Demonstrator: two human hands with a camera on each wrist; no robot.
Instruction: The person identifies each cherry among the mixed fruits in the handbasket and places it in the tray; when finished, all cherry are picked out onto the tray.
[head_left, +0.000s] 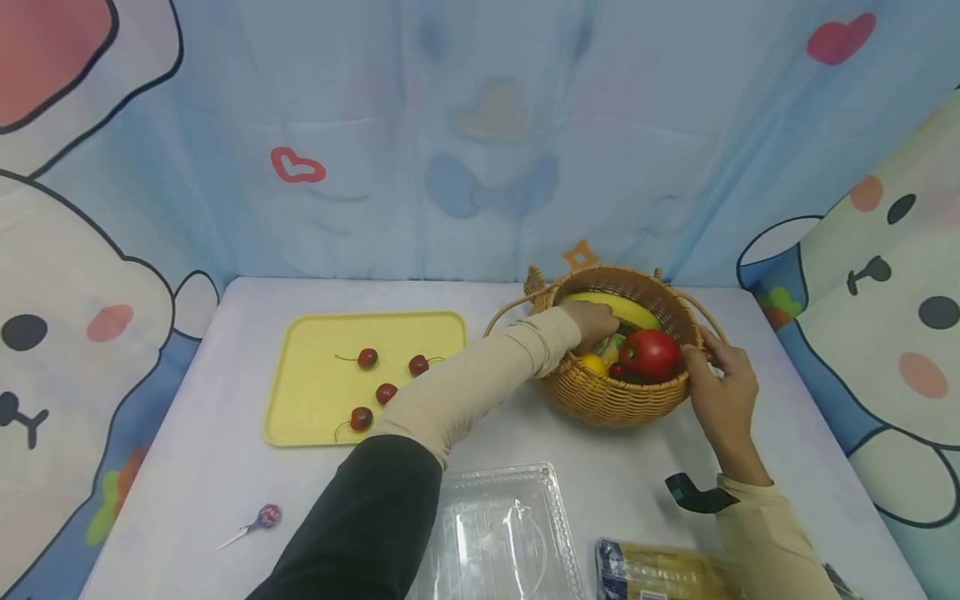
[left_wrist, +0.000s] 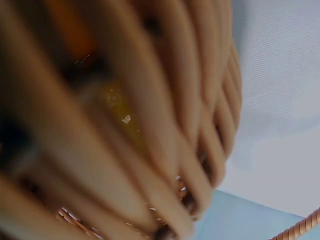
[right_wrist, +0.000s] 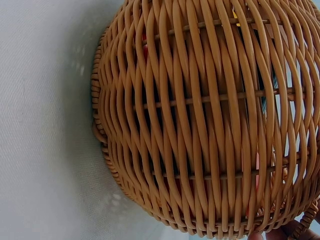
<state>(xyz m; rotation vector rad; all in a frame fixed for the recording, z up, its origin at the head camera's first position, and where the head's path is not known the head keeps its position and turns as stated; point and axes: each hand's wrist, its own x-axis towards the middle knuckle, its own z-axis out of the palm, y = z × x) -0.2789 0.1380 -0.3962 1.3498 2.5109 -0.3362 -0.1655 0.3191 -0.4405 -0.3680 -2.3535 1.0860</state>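
Observation:
A wicker basket [head_left: 615, 406] of fruit stands at the back right of the table. My left hand [head_left: 592, 321] reaches over its near-left rim, with the fingertips down among the fruit and hidden; I cannot tell whether they grip any. Around it lie a banana [head_left: 633, 312], a large red fruit [head_left: 651, 356] and a small yellow fruit [head_left: 595, 364]. At the basket's right side, my right hand [head_left: 723, 396] pinches the rim beside the handle. Woven strands of the basket [right_wrist: 200, 110] fill much of the right wrist view and blur close up in the left one.
Left of the basket lies a yellow tray [head_left: 300, 358] with several cherries [head_left: 367, 358], partly behind the left sleeve. A wrapped lollipop [head_left: 267, 516] lies near the front left. Toward the front are a clear plastic container [head_left: 502, 533] and a yellowish package [head_left: 660, 571].

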